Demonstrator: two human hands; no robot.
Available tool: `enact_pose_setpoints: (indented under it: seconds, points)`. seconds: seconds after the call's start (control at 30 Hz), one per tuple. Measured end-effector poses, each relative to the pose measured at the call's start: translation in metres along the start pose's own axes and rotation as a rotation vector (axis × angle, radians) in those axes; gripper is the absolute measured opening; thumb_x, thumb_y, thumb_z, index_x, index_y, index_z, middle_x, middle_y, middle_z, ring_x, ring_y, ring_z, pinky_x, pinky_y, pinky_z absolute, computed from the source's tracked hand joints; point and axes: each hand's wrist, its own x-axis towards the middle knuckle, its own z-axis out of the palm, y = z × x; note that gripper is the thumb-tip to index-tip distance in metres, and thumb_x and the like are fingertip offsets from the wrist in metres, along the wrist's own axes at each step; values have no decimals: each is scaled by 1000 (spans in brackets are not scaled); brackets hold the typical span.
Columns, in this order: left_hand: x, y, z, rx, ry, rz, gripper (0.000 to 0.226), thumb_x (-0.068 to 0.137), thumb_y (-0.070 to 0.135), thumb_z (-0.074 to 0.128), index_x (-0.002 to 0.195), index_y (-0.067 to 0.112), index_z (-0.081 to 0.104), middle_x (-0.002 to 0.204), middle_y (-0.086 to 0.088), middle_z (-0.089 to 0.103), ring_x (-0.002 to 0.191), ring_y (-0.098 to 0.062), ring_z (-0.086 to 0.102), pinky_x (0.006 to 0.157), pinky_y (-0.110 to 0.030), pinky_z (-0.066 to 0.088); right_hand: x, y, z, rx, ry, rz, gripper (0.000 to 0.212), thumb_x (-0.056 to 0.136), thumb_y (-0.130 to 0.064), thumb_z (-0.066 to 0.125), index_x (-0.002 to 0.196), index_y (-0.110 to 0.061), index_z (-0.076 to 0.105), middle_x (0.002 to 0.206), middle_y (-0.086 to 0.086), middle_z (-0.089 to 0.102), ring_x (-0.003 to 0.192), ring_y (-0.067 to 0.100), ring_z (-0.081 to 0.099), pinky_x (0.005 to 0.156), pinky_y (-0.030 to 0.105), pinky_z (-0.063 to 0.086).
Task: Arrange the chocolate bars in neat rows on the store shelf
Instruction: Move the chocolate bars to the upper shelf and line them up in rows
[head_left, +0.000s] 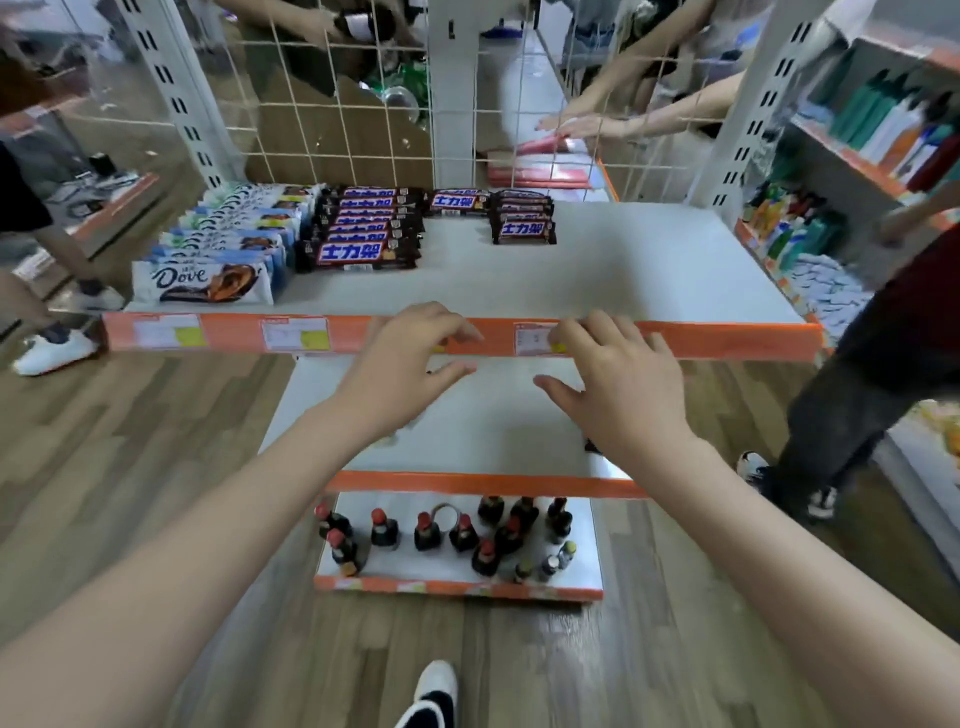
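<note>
On the white top shelf (649, 270), a row of white Dove bars (208, 283) runs front to back at the left. Beside it lies a row of dark Snickers bars (358, 254). A single dark bar (457, 201) lies at the back middle, and a short stack of dark bars (523, 231) sits to its right. My left hand (410, 364) and my right hand (618, 379) hover in front of the orange shelf edge (727, 340), fingers relaxed and spread, holding nothing.
Below are a white middle shelf (493, 431) and a bottom shelf with several small dark bottles (457, 535). A wire grid (337, 119) backs the shelf; other people's hands (576, 124) work behind it. A person in dark trousers (857, 405) stands at the right.
</note>
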Motion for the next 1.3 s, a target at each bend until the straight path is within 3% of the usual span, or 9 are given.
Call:
enact_pose_setpoints:
  seconds: [0.23, 0.63, 0.93, 1.17, 1.3]
  points:
    - [-61, -4, 18, -56, -16, -107, 28, 77, 42, 56, 102, 30, 61, 95, 14, 57, 95, -14, 56, 88, -52, 44, -46, -25, 8, 85, -61, -41, 38, 63, -36, 82, 90, -14, 66, 85, 5, 64, 77, 29, 62, 63, 36, 46]
    - [-125, -43, 56, -73, -54, -257, 26, 76, 39, 61, 100, 29, 63, 97, 13, 58, 86, -10, 55, 86, -52, 44, -90, -66, 59, 193, -202, -81, 33, 65, -29, 81, 90, -13, 65, 84, 7, 62, 73, 30, 61, 61, 35, 42]
    - [-128, -95, 81, -73, -60, -309, 25, 74, 34, 63, 98, 26, 65, 96, 14, 59, 84, -8, 55, 85, -51, 45, -87, -94, 119, 226, -328, -72, 31, 69, -28, 78, 92, -13, 65, 87, 6, 64, 77, 31, 61, 63, 36, 44]
    - [-120, -145, 95, 10, -180, -393, 22, 81, 24, 69, 102, 26, 65, 104, 7, 61, 97, -13, 55, 89, -41, 37, -75, -109, 178, 242, -440, -114, 34, 66, -24, 80, 94, -12, 64, 91, 8, 63, 79, 32, 61, 64, 37, 45]
    - [-116, -177, 109, -7, -212, -432, 20, 81, 21, 70, 100, 26, 64, 103, 5, 61, 94, -15, 57, 91, -47, 39, -70, -114, 214, 207, -453, -130, 35, 65, -26, 82, 93, -13, 65, 89, 6, 64, 76, 30, 61, 62, 36, 45]
